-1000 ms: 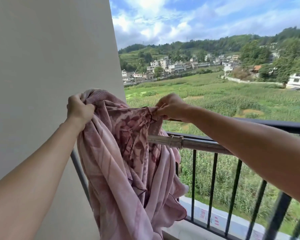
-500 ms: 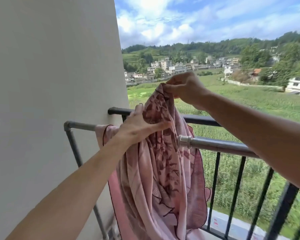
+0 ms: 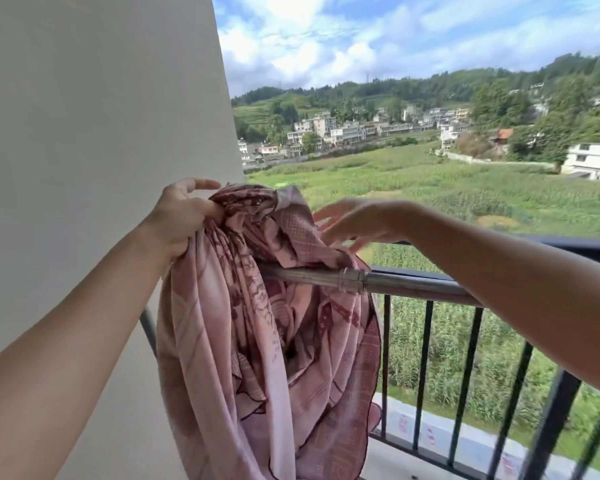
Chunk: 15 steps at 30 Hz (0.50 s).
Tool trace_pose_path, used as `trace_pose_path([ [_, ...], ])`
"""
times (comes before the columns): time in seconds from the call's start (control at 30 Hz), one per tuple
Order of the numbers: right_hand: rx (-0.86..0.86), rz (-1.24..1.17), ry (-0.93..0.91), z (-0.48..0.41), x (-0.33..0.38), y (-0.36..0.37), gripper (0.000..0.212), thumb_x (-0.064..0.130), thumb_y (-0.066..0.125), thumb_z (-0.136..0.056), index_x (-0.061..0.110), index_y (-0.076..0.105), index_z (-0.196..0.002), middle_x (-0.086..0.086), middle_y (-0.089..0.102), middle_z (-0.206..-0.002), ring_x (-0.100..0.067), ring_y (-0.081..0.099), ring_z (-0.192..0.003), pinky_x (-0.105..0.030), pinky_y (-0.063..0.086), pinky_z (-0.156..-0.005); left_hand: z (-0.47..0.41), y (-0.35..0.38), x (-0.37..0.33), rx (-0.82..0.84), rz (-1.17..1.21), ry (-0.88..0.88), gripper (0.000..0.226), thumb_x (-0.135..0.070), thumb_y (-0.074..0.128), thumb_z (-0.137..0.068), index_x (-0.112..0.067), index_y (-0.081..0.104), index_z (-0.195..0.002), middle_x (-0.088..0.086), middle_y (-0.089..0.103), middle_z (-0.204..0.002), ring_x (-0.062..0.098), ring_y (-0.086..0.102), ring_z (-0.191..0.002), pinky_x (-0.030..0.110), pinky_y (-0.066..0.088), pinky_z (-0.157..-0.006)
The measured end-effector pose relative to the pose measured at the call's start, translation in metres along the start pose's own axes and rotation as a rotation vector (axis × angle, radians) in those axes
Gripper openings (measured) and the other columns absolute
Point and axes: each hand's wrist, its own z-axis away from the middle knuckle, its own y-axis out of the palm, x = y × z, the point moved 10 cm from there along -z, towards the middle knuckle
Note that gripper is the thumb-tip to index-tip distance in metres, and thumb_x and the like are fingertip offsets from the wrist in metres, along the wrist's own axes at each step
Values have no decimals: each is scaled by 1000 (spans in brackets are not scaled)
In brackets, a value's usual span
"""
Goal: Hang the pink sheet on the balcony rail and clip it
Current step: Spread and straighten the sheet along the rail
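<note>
Pink sheet: bunched over the steel pole, no clip visible. Left hand, above the pole, grips the gathered top; right hand, blurred, seems open, empty. Risk: the uneven bunch may slide off once released.

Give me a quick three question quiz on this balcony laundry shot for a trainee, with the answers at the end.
1. True or false: the left hand grips the bunched top of the pink sheet.
2. The right hand is: A) pinching a clip, B) open with fingers extended, holding nothing, C) curled into a fist.
3. Short answer: what metal thing juts out from under the sheet, in front of the black railing?

Key: 1 true. 2 B. 3 the silver pole.
</note>
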Motion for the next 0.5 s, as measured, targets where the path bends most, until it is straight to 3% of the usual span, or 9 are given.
trace_pose_path([
  [0.03,78,50,45,-3,-11,17,31,14,69,-86,18,65,-117,-1,65,-117,-22,61,-108,-46,50,-96,1,1,1,25,7,0,52,12,61,-66,-12,62,-113,19,64,-81,24,64,-62,33,54,-65],
  [0.1,-19,140,21,-6,-9,14,3,18,69,-87,16,71,-89,-4,69,-91,-18,63,-84,-37,55,-81,4,4,-1,98,14,25,59,5,65,-57,-15,61,-113,24,66,-88,27,66,-68,35,56,-70],
  [0.17,-295,202,-13,-3,-3,-29,9,19,68,-89,11,70,-86,-5,65,-79,-15,58,-71,-28,53,-67,6,6,-1,187,-60,55,69,-3,77,-49,-18,59,-113,22,70,-95,27,68,-76,38,56,-78],
  [0.27,-611,62,-159,15,9,-97,28,25,69,-88,-2,72,-95,-9,64,-73,-18,55,-62,-30,48,-57,12,4,19,272,-376,24,86,-24,98,-40,-21,59,-117,6,74,-104,17,71,-94,35,54,-88],
  [0.33,-720,-19,-289,30,20,-120,30,26,67,-90,-3,73,-96,-10,64,-70,-15,50,-53,-28,41,-49,18,3,37,307,-452,-38,62,-16,94,-52,-13,68,-109,7,75,-102,22,71,-98,37,55,-91],
  [0.4,-758,15,-365,44,26,-125,26,23,63,-94,-1,73,-94,-7,63,-70,-14,50,-54,-28,39,-51,20,-4,41,273,-395,-65,49,-7,89,-58,2,70,-102,15,74,-98,31,71,-94,37,57,-84],
  [0.47,-676,104,-272,51,10,-121,21,24,62,-93,7,73,-100,-2,64,-71,-9,54,-58,-22,43,-53,20,-8,30,244,-188,-80,45,-9,81,-63,10,64,-100,16,71,-89,27,71,-79,33,56,-68],
  [0.5,-575,193,-137,51,-9,-115,20,27,63,-92,14,72,-103,0,65,-74,-9,56,-61,-22,45,-53,20,-6,19,224,-64,-73,30,-8,77,-70,5,64,-94,13,70,-83,21,70,-70,31,58,-62],
])
